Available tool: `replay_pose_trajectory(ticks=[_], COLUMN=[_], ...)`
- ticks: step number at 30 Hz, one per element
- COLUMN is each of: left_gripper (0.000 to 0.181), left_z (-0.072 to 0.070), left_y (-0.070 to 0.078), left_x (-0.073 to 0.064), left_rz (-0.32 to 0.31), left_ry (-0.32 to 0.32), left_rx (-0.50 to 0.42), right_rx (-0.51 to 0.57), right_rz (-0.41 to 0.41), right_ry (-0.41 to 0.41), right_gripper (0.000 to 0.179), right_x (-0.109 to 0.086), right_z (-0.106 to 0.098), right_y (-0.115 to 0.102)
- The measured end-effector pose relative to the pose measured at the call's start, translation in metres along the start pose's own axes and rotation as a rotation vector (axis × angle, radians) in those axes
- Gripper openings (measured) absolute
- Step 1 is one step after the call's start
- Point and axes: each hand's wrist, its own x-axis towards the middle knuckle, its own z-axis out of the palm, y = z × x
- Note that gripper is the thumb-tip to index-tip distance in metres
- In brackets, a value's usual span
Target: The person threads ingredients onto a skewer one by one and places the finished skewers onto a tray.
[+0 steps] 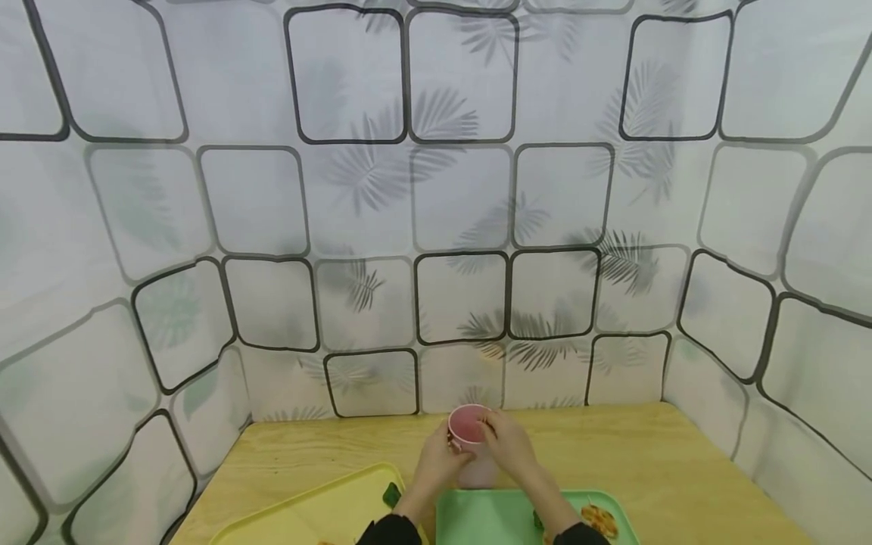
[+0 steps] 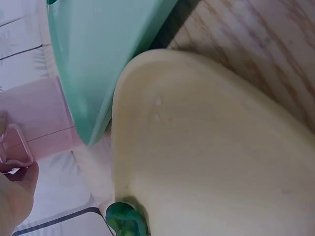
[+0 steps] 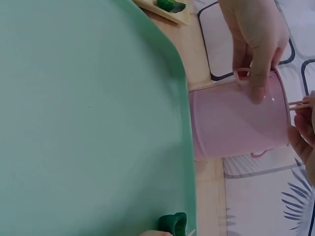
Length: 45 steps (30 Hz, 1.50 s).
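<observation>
A pink cup-like container [image 1: 477,473] with small side loops stands upright behind the green tray. My left hand [image 1: 436,462] grips its near-left side by the loop [image 2: 18,147], thumb along the wall in the right wrist view. Over the opening is my right hand [image 1: 511,446], fingers at the rim. In the right wrist view the right hand [image 3: 305,132] pinches thin, pale sticks [image 3: 298,105] that stick out past the rim; their lower ends are hidden inside the container.
The green tray [image 1: 477,522] carries a yellow waffle-like food piece [image 1: 599,521] and a dark green piece [image 3: 172,223]. Left of it lies a yellow tray [image 1: 327,507] with a green pepper-like piece [image 1: 391,495]. Patterned curtains [image 1: 368,303] surround the wooden table [image 1: 327,446].
</observation>
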Motion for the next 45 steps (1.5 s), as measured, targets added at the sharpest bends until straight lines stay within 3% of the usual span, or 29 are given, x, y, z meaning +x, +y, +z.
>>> replay_pose_trajectory(ticks=[5, 12, 15, 18, 22, 26, 30, 34, 37, 41, 45], left_gripper=[0.056, 0.056, 0.056, 0.057, 0.055, 0.051, 0.049, 0.043, 0.035, 0.026, 0.024], left_z=[-0.005, -0.013, -0.015, -0.018, -0.027, -0.045, -0.069, -0.098, -0.121, -0.145, -0.161], left_y=[-0.004, -0.012, -0.015, -0.017, -0.016, -0.009, 0.001, 0.015, 0.025, 0.029, 0.018], left_x=[-0.004, -0.012, -0.016, -0.019, -0.024, -0.028, -0.031, -0.035, -0.04, -0.054, -0.071], left_rz=[-0.018, -0.023, -0.048, -0.078, -0.13, -0.068, 0.045, 0.072, 0.043, 0.005, -0.018], left_ry=[0.016, 0.037, 0.035, 0.034, 0.044, 0.037, 0.031, -0.018, -0.148, -0.354, -0.432], left_rx=[0.009, 0.024, 0.022, 0.019, 0.06, 0.181, 0.27, 0.295, 0.3, 0.302, 0.317], right_rx=[0.061, 0.149, 0.154, 0.182, 0.266, 0.39, 0.468, 0.509, 0.575, 0.591, 0.523], right_rz=[0.02, 0.042, 0.027, -0.013, -0.009, 0.08, 0.301, 0.52, 0.588, 0.617, 0.68], right_ry=[-0.09, -0.052, 0.039, 0.197, 0.407, 0.477, 0.4, 0.168, 0.007, -0.107, -0.19], right_gripper=[0.01, 0.003, 0.003, 0.009, 0.016, 0.017, 0.021, 0.021, 0.022, 0.029, 0.034], right_x=[-0.004, -0.006, -0.006, -0.005, -0.002, 0.001, 0.002, 0.001, -0.006, -0.027, -0.047], right_z=[0.0, 0.004, -0.001, -0.008, -0.021, -0.044, -0.072, -0.1, -0.116, -0.129, -0.132], right_y=[-0.002, -0.009, -0.008, -0.005, -0.003, -0.004, -0.007, -0.012, -0.016, -0.025, -0.035])
